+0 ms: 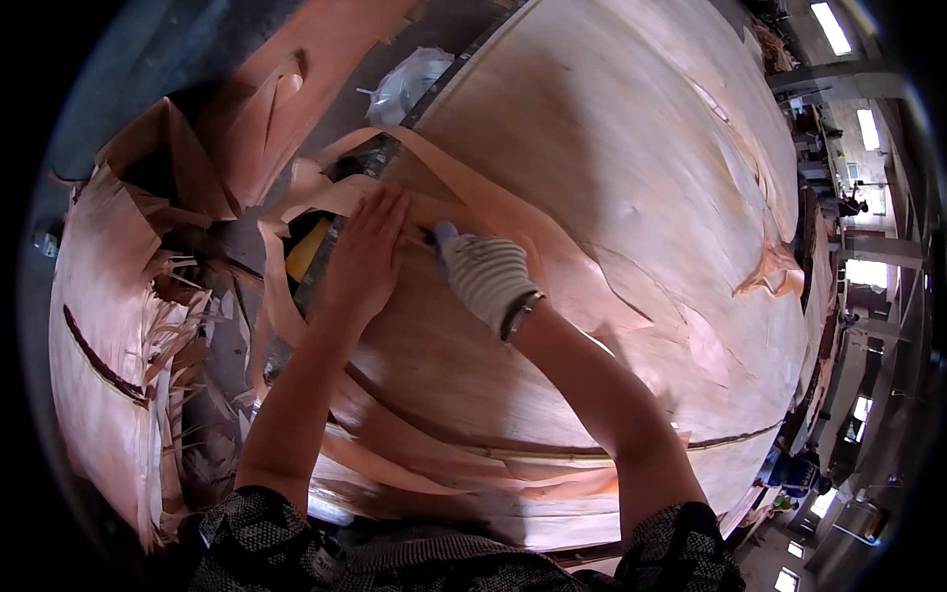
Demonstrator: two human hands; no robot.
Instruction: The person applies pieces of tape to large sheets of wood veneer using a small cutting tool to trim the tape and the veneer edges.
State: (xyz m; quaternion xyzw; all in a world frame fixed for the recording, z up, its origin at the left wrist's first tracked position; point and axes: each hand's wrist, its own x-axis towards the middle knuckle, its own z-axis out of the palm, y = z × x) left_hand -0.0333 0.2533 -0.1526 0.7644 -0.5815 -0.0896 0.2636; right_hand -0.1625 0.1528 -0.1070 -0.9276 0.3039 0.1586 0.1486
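Observation:
A broad sheet of pale wood veneer (533, 128) spreads before me, its surface wavy and torn in places. My left hand (367, 255), bare, lies flat with stretched fingers near the sheet's left edge, over a loose veneer strip (330, 195). Just right of it, my right hand (487, 274), in a grey-and-white striped glove, is closed low against the veneer. Something pale purple (445, 233) shows at its fingers; whether it is a tool handle or a glove tip is unclear. A curled strip of veneer (473, 183) arches past both hands.
Ragged veneer (99, 296) stands piled on the left, with torn scraps around it. Beyond the sheet's edge lies a clear plastic bag (409, 87). A thin stick (552, 456) runs across the near veneer layers. At the far right, a person (797, 474) is in the workshop.

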